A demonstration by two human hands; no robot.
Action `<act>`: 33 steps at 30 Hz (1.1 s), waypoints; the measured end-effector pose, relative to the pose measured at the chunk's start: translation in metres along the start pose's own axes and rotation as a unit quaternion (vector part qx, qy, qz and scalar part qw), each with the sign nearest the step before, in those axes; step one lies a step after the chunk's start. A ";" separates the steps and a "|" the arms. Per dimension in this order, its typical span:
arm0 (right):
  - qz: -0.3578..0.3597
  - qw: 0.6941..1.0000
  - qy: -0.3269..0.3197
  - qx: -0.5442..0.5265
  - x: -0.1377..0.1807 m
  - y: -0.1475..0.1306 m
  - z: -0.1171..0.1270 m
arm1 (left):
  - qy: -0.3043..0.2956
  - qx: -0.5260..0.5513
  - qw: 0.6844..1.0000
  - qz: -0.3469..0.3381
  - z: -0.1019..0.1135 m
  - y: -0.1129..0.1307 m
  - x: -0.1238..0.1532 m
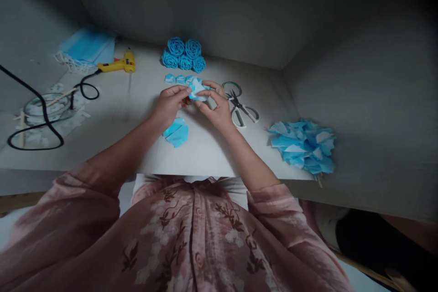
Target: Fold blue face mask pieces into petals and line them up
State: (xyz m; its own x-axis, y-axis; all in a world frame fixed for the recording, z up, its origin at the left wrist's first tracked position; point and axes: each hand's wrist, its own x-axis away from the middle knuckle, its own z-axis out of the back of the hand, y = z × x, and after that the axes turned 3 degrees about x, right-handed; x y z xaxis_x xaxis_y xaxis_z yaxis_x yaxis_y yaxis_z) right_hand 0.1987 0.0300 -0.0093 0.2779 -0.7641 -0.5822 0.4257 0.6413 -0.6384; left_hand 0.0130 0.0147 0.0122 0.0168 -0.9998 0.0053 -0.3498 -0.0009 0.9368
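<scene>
Between my two hands, above the middle of the table, is a light blue and white piece of thin fabric [197,88]. My left hand [173,102] pinches its left edge between thumb and fingers. On the other side my right hand [216,104] grips it, fingers curled over the right edge. Just behind lies a row of small folded blue pieces [170,78], partly covered by the fabric and fingers. Nearer to me, below my left hand, some flat blue cut pieces [177,132] rest on the table.
Several blue rolled flowers [185,54] are stacked at the back. Scissors [242,108] and a green ring [232,87] lie right of my hands. A bunch of blue petals [303,145] sits far right. Leftward are a yellow glue gun [118,63], blue face masks [85,48] and a black cord [45,112].
</scene>
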 end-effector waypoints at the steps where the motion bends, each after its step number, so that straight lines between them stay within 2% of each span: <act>1: 0.019 1.000 -0.014 0.009 -0.002 -0.001 0.004 | 0.000 0.007 1.000 0.004 0.001 0.001 -0.001; 5: 0.093 0.992 -0.051 0.069 -0.006 0.000 0.018 | -0.006 0.029 0.999 0.022 0.004 0.001 -0.004; 9: 0.146 0.981 -0.056 0.118 -0.005 0.004 0.018 | -0.023 0.029 0.998 0.040 -0.001 0.001 -0.001; 15: 0.183 0.974 -0.026 0.134 -0.004 0.011 0.011 | -0.043 0.027 0.997 0.056 -0.008 0.005 0.006; 21: 0.183 0.973 -0.007 0.141 -0.003 0.010 0.010 | -0.031 0.033 0.998 0.051 -0.006 0.004 0.004; 26: 0.174 0.979 0.020 0.100 -0.003 0.011 0.005 | -0.027 0.024 0.999 0.025 -0.003 -0.001 0.001; 33: 0.098 0.994 0.040 0.032 -0.002 0.007 0.001 | -0.032 -0.008 0.999 0.003 -0.001 -0.001 0.001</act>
State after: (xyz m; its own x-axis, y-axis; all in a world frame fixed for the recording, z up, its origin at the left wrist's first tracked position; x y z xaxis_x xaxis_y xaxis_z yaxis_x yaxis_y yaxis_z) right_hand 0.2016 0.0363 -0.0121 0.2932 -0.6153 -0.7318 0.4248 0.7695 -0.4768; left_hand 0.0143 0.0140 0.0114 -0.0446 -0.9989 -0.0110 -0.3355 0.0046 0.9420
